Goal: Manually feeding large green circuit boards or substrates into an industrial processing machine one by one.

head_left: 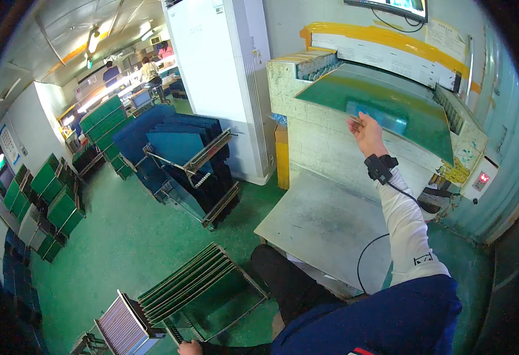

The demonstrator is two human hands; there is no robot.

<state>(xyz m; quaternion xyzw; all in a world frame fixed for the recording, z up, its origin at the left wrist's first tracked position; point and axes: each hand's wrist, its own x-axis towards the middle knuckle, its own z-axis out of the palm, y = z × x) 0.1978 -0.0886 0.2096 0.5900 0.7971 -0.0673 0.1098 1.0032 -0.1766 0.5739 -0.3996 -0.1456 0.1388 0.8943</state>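
Observation:
A large green panel (384,100) lies tilted on the rollers of the pale machine in front of me. My right hand (367,135) is closed at the panel's front edge, fingers pinched on it. A black strap device with a cable sits on that wrist. Low at the picture's bottom edge, my left hand (189,348) is curled at the near end of a metal rack (203,284) that holds several upright dark green panels. The lower part of this hand is cut off by the picture's edge.
Below the machine stands a grey-topped table (324,219). Blue panels (176,145) fill a wheeled rack to the left, before a tall white cabinet (212,77). A slotted white rack (128,325) stands at lower left, more racked green panels (64,210) farther off. People work far back.

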